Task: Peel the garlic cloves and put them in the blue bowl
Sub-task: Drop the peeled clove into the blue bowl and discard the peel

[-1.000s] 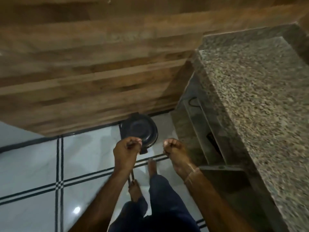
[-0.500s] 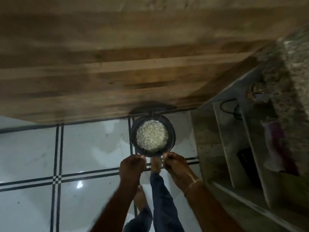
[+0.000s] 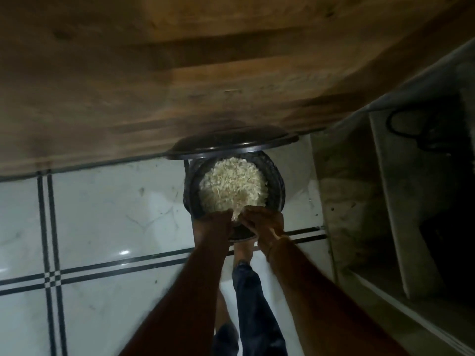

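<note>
Well, nearest to us we see a leg in dark blue trousers [image 3: 254, 304] and, ahead of it, a bare foot [image 3: 242, 250] on the white tiled floor [image 3: 115, 214], which is crossed by paired black lines. Our two forearms reach down and forward on either side of that leg. The right wrist wears a thin band [image 3: 276, 238]. The left hand [image 3: 214, 223] and the right hand [image 3: 264, 222] meet over the near rim of a round black bin [image 3: 277, 186]. Both hands have their fingers curled inward, knuckles up, and the fingertips are nearly touching each other. A pale tuft sits right between them, but the blur keeps us from telling whether either of the hands pinches it or only brushes it. The bin stands on the floor and is filled nearly to the brim with pale papery skins [image 3: 232, 186], heaped in a loose mound. We cannot make out any whole clove among them. The bin's black lid [image 3: 231, 145] is tipped up behind it, leaning against a wooden panel [image 3: 180, 73] that fills the far part of the view. To the right, stone shelving [image 3: 385, 201] stands beside the bin, with a dark cable [image 3: 411, 129] looped in its shadowed upper recess
</note>
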Motion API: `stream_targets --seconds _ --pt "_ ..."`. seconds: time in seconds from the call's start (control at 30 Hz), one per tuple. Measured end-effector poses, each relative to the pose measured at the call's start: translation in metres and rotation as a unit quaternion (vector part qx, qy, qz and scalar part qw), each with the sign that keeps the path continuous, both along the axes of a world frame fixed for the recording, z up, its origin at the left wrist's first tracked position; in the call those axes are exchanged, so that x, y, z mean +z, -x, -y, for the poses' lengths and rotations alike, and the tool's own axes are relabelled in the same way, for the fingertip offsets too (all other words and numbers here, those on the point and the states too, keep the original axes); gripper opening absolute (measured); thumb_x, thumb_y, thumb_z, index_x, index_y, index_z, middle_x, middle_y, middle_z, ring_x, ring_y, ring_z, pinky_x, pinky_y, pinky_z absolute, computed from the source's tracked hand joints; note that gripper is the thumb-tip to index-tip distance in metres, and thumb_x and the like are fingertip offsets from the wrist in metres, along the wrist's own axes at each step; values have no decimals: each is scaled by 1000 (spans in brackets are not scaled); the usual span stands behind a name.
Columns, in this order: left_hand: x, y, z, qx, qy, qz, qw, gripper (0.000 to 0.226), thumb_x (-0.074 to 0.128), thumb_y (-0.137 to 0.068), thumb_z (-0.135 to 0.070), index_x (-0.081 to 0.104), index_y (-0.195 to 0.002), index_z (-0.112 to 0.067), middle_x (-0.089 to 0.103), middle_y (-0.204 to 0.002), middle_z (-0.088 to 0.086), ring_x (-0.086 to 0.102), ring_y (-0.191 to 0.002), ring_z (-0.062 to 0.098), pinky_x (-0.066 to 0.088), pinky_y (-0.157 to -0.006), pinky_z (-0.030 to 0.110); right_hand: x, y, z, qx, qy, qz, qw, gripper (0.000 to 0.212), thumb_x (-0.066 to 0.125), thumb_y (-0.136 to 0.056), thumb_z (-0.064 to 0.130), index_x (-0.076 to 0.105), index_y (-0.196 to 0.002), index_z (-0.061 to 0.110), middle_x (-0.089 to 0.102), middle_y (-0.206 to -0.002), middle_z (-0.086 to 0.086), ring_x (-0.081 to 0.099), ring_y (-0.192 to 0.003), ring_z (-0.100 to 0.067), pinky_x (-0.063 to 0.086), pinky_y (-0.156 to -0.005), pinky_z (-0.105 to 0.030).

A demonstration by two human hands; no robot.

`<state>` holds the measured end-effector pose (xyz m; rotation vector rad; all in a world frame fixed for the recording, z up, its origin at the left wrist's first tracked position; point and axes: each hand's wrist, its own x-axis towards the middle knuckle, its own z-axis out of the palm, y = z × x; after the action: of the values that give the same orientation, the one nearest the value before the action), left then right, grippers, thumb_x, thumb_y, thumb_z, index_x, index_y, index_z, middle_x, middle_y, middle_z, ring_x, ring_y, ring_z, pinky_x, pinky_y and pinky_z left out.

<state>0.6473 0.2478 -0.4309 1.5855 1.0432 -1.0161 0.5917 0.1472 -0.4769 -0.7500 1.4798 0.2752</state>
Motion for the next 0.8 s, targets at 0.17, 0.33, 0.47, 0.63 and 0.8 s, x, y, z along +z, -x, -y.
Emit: stream_targets --seconds 0.17,0.33,0.47,0.63,0.8 --pt "-14 -7 6 -7 19 24 1000 16 78 -91 -14 64 -84 -14 68 -93 7 66 -78 19 60 -78 37 2 -11 4 68 36 -5 997 54 75 -91 -2 58 -44 18 60 -56 -6 56 -44 -15 50 -47 -25" --pt "-14 -16 19 -26 36 -3 999 18 57 -104 -9 58 -87 -18 59 -89 -2 60 -82 18 50 -68 29 6 -16 -1 76 40 58 995 22 57 -102 -6 75 -95 5 69 -91 -11 66 -66 -10 55 -57 -21" --pt "-1 -21 31 42 176 -85 980 26 43 -110 -38 61 -106 -19 63 -108 1 62 -98 17 52 -88 35 10 -13 -25 154 62 124 978 40 53 -110 27 59 -148 18 53 -138 9 48 -128 -10 45 -93 -5" --pt "15 -23 18 148 201 -87 964 58 37 -109 -43 39 -157 -11 42 -162 11 40 -150 31 31 -122 49 -6 8 -23 213 98 141 962 42 53 -106 49 47 -145 63 30 -158 24 43 -129 3 49 -103 -20" --pt "71 -14 30 43 178 -87 979 53 31 -112 -34 20 -163 -25 31 -167 7 51 -136 15 49 -109 32 48 18 -15 361 200 97 906 55 47 -105 52 39 -159 42 31 -171 1 30 -157 -30 25 -127 -55"
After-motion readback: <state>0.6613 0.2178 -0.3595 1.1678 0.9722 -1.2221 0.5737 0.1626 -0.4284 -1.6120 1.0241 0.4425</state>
